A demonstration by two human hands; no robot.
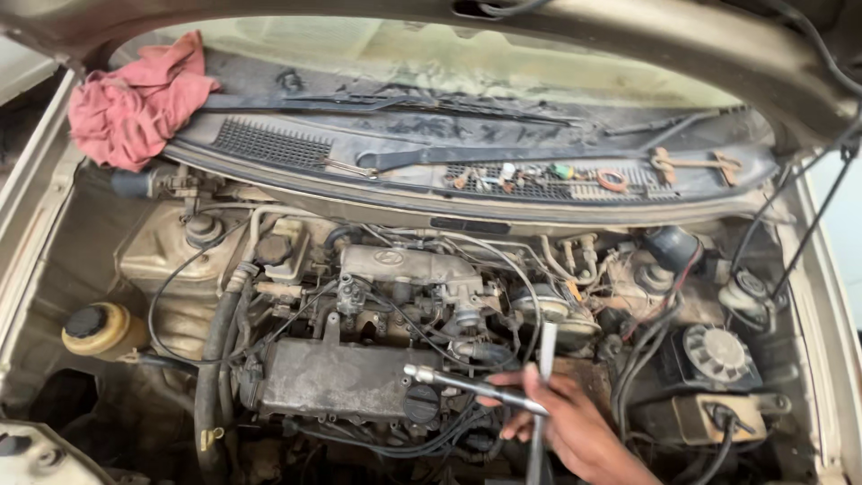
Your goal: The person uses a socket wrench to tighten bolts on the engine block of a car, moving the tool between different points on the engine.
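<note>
I look down into a car's open engine bay. My right hand comes in from the bottom right and is closed around a metal socket wrench. Its round shaft points left over the dirty engine cover, and its tip sits just above the black oil filler cap. A flat metal bar crosses the shaft at my fingers and stands nearly upright. My left hand is out of sight.
A red rag lies on the cowl at the top left, beside the wiper arms. Small loose parts rest on the cowl grille. A yellowish reservoir sits at the left, and a thin prop rod at the right.
</note>
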